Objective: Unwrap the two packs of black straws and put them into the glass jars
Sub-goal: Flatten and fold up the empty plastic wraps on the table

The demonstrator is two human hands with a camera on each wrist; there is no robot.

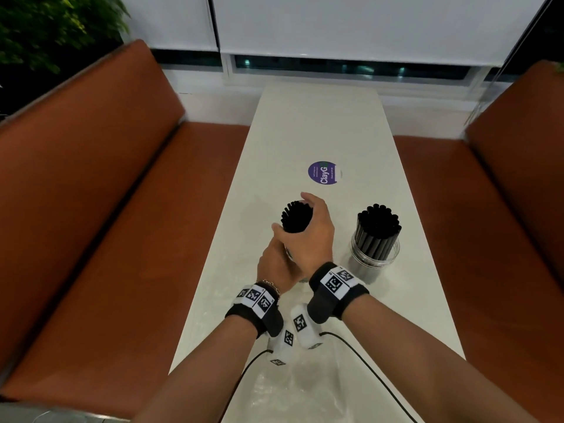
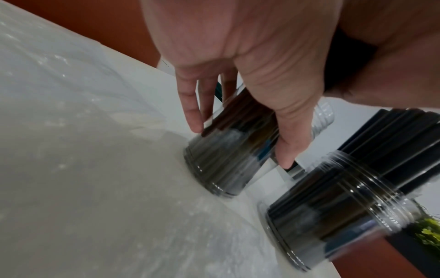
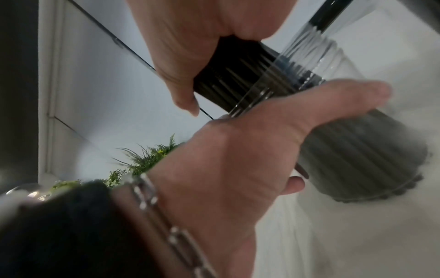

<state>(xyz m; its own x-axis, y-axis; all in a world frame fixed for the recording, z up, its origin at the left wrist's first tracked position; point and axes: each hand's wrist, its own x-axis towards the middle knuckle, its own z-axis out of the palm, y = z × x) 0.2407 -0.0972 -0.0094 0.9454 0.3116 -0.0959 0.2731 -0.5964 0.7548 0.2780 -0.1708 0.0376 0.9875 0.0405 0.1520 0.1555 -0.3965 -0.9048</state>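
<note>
Black straws [image 1: 296, 215] stood bundled in a glass jar [image 2: 228, 150] on the white bench [image 1: 305, 132], the left hand [image 1: 276, 265] gripping that jar and the right hand [image 1: 308, 236] wrapped round the bundle. Just right, apart, the second jar [image 1: 374, 257] held its straws [image 1: 378, 222].

Round purple sticker [image 1: 324, 173] on white table [image 1: 305, 123] — reads "ClayG…"; smaller print illegible.

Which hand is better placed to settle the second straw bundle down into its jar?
Right hand: it grips the straw bundle above the rim. The left hand holds the jar steady.
</note>
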